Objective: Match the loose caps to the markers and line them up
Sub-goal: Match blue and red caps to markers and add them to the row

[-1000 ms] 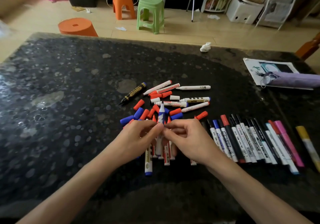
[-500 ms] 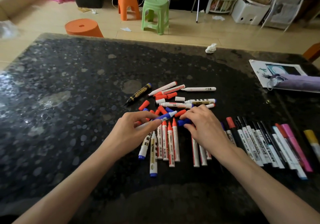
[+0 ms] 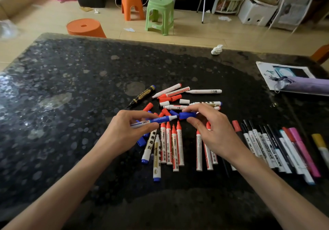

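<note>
Your left hand grips the blue marker, tip at three o'clock facing the blue cap your right hand pinches.

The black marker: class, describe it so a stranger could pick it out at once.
On the dark speckled table, find the loose heap of markers and caps mid-table. At its far left lies the black marker, slanted: the only black barrel, with gold lettering.

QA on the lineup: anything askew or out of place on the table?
Left of the straight red markers, a blue-ended marker lies slanted, out of line. A crumpled paper wad sits at the far edge of the table.
</note>
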Tool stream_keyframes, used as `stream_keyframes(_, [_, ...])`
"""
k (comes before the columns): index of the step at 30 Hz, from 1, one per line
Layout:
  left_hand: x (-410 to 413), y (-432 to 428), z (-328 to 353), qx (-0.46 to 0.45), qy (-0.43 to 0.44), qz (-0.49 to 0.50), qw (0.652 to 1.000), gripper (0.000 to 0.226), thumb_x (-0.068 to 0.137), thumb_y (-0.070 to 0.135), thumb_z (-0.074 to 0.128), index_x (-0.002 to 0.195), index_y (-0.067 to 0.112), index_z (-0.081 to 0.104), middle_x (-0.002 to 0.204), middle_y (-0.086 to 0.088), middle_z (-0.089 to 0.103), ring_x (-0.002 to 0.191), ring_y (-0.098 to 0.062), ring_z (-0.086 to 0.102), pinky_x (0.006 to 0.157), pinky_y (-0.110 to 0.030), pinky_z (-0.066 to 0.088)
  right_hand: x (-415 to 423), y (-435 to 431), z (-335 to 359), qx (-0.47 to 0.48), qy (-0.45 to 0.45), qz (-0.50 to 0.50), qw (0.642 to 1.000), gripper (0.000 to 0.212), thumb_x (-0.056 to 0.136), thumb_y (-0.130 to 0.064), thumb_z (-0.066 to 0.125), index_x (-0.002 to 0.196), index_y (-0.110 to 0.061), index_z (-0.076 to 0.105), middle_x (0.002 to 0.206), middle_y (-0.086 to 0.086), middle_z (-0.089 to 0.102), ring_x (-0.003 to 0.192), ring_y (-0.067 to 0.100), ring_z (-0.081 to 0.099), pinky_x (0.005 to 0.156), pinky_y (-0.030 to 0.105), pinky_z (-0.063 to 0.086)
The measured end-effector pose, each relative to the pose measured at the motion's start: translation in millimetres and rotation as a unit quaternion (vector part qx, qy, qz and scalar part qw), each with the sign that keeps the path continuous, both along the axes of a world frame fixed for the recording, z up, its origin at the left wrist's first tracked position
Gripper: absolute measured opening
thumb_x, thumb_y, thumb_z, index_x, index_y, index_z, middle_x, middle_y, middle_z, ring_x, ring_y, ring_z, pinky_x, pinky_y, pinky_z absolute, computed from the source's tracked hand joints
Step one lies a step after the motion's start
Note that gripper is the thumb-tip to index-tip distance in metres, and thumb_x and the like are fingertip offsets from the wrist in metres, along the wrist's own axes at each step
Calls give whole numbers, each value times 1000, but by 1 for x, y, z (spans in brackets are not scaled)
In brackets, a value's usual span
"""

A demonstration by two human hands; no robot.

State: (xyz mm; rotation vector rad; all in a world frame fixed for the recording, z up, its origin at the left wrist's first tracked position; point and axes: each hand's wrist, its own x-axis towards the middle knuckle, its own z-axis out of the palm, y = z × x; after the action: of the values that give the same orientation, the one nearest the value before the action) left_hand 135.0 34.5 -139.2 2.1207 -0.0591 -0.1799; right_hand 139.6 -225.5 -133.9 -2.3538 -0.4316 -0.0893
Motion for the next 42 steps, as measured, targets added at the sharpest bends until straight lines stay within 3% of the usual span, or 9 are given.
stream_keyframes(3, [1,0,-2,15,6,-6,1000,20,83,48,77,102,52,75,93,14,76,81,-16,71,66,-35,58,-2,2,-1,-5,-3,18,1000,26,100,-20,65,124,-30,67,118,-15,63,115,-1,58,96,9,43])
stream_keyframes(8, [0,-2,0,18,-1,-43,999,22,84,46,75,106,49,76,97,23,72,82,11,65,66,-14,44,-6,8,-1,9,7,48,999,23,101,-21,65,124,-24,68,117,-15,64,117,0,59,98,10,42])
stream_keyframes(12, [0,-1,3,18,-6,-67,998,19,86,46,72,104,52,76,96,24,75,91,0,69,75,-25,55,-10,9,2,40,25,49,998,24,102,-26,63,125,-24,70,115,-17,69,111,-3,63,94,12,48])
stream_keyframes(16, [-3,-3,4,11,-20,-94,995,15,88,44,71,99,53,74,86,18,76,78,-12,70,67,-29,56,-16,14,-2,33,8,47,998,26,102,-28,65,126,-22,72,115,-14,72,110,0,65,95,19,51])
stream_keyframes(19, [-5,-1,3,6,-37,-102,994,18,92,35,72,100,51,74,82,24,73,75,0,68,65,-13,47,-19,17,-5,41,7,41,998,27,101,-25,66,127,-21,72,115,-13,73,111,0,65,96,22,53])
stream_keyframes(24, [-2,-1,11,28,-33,-133,990,13,95,34,69,99,45,75,72,24,69,57,4,58,53,-13,41,-17,13,7,52,52,50,996,23,100,-27,67,123,-28,72,109,-18,72,106,-1,67,90,17,52])
stream_keyframes(28, [2,5,8,48,-20,-172,984,10,100,39,61,101,43,71,90,14,71,83,-8,68,74,-34,55,-15,9,11,48,77,39,995,19,98,-25,69,115,-33,73,105,-20,73,103,-3,67,86,14,50])
stream_keyframes(38, [13,49,5,82,-37,-159,983,31,106,37,46,84,43,65,66,16,57,59,-4,48,60,-28,42,-7,-6,12,43,-90,-45,994,24,97,-22,69,119,-21,76,112,-14,74,109,-6,65,98,12,46])
stream_keyframes(42, [11,61,1,85,-28,-102,991,22,106,41,45,88,41,58,71,14,59,61,-5,50,62,-31,44,-2,-15,7,-96,-10,-3,995,27,96,-24,71,122,-32,72,116,-18,68,115,-2,58,103,21,44])
